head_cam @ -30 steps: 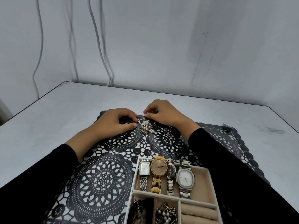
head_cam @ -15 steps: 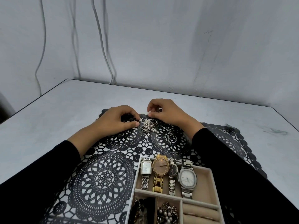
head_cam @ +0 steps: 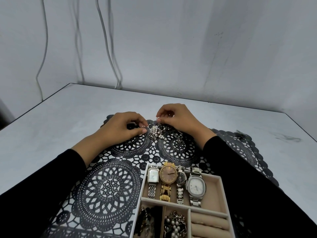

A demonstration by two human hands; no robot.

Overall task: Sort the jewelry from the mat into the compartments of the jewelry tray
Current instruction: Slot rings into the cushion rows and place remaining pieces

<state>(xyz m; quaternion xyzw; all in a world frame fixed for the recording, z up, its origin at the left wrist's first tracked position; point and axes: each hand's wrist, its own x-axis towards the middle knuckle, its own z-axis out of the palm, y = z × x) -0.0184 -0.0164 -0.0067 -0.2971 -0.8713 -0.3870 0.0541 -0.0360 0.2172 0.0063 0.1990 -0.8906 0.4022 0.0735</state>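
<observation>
The pearl brooch [head_cam: 156, 133] lies on the mat [head_cam: 106, 186], between both hands and beyond the tray [head_cam: 222, 189]. The left hand [head_cam: 120, 128] is curled, its thumb touching the brooch's left edge; whether anything is pinched cannot be told. A small shiny piece [head_cam: 157, 118] is pinched by the right hand [head_cam: 180, 120], just past the brooch's far edge. The left hand is judged nearer.

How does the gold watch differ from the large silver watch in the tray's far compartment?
The gold watch has a round case; the large silver watch has a rounded-square one. The gold watch's dial is pinkish-brown, the large silver watch's pale. Both lie face up in the jewelry tray.
</observation>
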